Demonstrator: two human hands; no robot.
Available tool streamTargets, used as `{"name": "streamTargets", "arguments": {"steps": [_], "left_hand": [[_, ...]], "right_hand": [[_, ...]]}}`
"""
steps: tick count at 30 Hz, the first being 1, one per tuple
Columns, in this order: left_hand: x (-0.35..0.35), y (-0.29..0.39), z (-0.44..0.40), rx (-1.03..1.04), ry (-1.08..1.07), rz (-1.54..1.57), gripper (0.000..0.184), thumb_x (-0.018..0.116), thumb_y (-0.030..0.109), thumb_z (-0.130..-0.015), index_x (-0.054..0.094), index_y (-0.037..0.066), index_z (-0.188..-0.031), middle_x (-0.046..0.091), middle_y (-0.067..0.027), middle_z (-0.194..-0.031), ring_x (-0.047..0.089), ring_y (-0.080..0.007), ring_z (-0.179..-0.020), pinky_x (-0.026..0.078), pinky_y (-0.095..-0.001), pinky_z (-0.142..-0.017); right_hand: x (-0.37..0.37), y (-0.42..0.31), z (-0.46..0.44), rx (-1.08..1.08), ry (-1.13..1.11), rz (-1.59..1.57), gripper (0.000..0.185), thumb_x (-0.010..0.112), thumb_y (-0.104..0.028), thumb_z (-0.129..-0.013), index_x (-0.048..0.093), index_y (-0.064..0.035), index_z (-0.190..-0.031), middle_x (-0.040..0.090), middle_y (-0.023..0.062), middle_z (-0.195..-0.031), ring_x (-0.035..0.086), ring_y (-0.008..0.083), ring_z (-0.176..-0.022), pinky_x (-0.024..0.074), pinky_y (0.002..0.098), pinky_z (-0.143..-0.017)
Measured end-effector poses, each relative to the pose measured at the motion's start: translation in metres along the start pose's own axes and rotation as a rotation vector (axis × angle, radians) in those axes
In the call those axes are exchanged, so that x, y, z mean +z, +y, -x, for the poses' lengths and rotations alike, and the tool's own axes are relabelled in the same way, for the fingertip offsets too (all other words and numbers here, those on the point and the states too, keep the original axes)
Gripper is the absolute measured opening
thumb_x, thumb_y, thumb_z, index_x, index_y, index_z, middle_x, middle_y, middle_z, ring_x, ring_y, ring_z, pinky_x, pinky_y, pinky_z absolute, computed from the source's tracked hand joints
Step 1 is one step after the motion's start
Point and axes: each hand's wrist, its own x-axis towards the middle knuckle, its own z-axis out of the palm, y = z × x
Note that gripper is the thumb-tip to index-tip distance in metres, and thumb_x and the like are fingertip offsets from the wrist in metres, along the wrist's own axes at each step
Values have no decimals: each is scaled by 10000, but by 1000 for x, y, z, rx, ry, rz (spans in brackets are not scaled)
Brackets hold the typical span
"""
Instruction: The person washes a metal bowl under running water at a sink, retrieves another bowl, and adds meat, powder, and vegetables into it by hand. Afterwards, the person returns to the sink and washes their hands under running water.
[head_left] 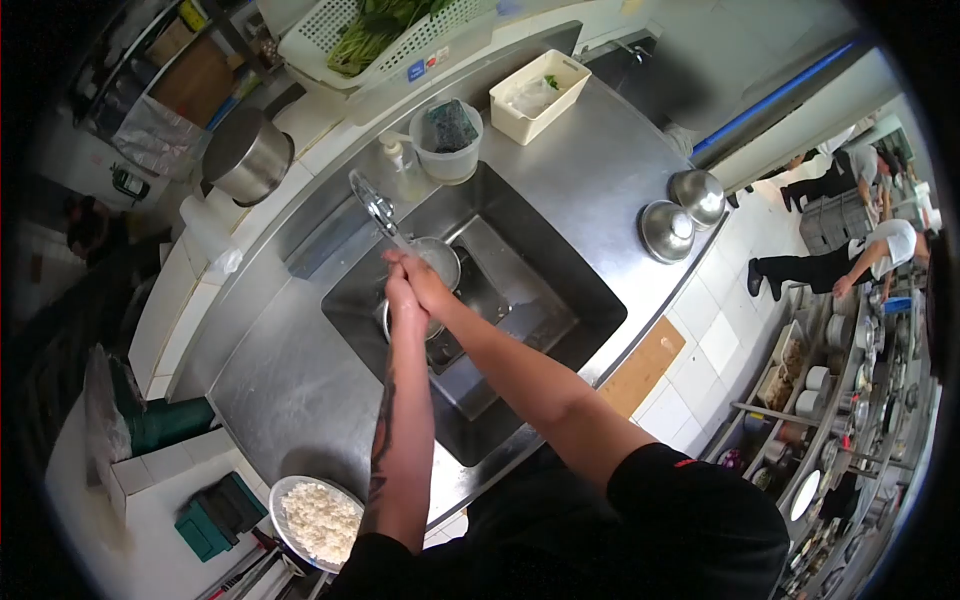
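Note:
My left hand [402, 297] and my right hand [428, 284] are clasped together over the sink [575, 300], just under the faucet [372, 203]. A stream of water falls from the spout onto them. Their fingers are closed against each other, partly hidden, and no object shows between them. Behind and below the hands, a round metal bowl or strainer [440, 258] sits in the sink. The rim of another round vessel [386, 322] shows beside my left wrist.
Behind the sink stand a soap pump bottle [393, 150], a plastic tub [447, 165] with a dark scouring pad, and a cream bin [540, 115]. Metal bowls [667, 232] sit at the right edge. A bowl of rice [318, 520] is lower left. Co-workers [885, 250] stand at right.

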Motion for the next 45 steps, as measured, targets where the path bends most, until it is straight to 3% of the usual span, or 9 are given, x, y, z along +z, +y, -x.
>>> {"name": "streamTargets", "arguments": {"steps": [5, 10, 18, 28, 32, 34, 38, 43, 45], "left_hand": [[20, 50, -29, 154, 213, 22, 476, 433, 399, -995, 449, 101, -1366, 553, -59, -1234, 546, -192, -1113, 435, -329, -941], [66, 8, 31, 408, -199, -511, 604, 440, 494, -978, 414, 46, -1382, 496, -103, -1326, 516, -225, -1158, 439, -355, -951], [-11, -86, 126, -489, -172, -290, 314, 540, 286, -869, 613, 28, -1032, 665, -135, -951, 646, -308, -879, 532, -446, -778], [57, -82, 170, 10, -537, -1116, 182, 515, 200, -922, 619, 52, -942, 629, -33, -729, 625, -166, -710, 498, -309, -645], [138, -89, 281, -159, -664, -501, 190, 523, 213, -945, 630, 56, -927, 637, -67, -774, 626, -174, -802, 490, -324, -796], [40, -124, 162, 41, -616, -1867, 187, 624, 221, -871, 642, 45, -929, 657, -105, -839, 645, -230, -863, 490, -350, -837], [12, -150, 240, 950, -574, -1758, 143, 630, 119, -820, 661, 39, -935, 658, -126, -859, 620, -265, -833, 480, -359, -801], [36, -247, 256, 1031, -680, -1390, 84, 514, 21, -822, 596, 38, -812, 583, -90, -755, 569, -221, -761, 480, -327, -782], [78, -291, 282, 584, -800, -1286, 98, 568, -6, -762, 618, 71, -798, 602, -79, -781, 574, -226, -774, 485, -329, -793]], "right_hand": [[-10, -33, 10, 2, -148, -156, 449, 325, -273, -1010, 520, -17, -1324, 534, 137, -1349, 505, 249, -1225, 347, 329, -1059], [-32, -24, -3, 103, 191, -75, 468, 351, -326, -1020, 520, -9, -1321, 576, 161, -1295, 533, 209, -1195, 396, 320, -1001], [-62, 180, 132, -328, -8, 677, 244, 590, -265, -706, 603, -25, -660, 599, 203, -675, 567, 349, -605, 419, 477, -568], [-164, -60, 285, -479, -28, 572, 211, 610, -145, -768, 659, -29, -938, 646, 222, -949, 634, 396, -841, 497, 452, -763], [-229, -151, 404, -457, 129, 487, 315, 607, -141, -849, 641, -93, -1158, 511, 231, -1334, 571, 393, -1102, 478, 423, -898], [-270, -167, 467, -462, 221, 633, 343, 614, -158, -856, 632, -107, -1194, 439, 227, -1400, 523, 390, -1177, 456, 421, -943], [-356, -224, 613, -460, 407, 820, 360, 610, -209, -902, 613, -107, -1247, 331, 210, -1494, 395, 361, -1336, 376, 426, -1053], [-441, -240, 769, -466, 314, -22, 379, 600, -293, -932, 603, -142, -1280, 325, 188, -1505, 354, 387, -1356, 284, 468, -1110], [-465, -214, 805, -474, 267, -309, 380, 610, -331, -929, 613, -176, -1276, 328, 178, -1505, 312, 440, -1366, 228, 503, -1138]]}}
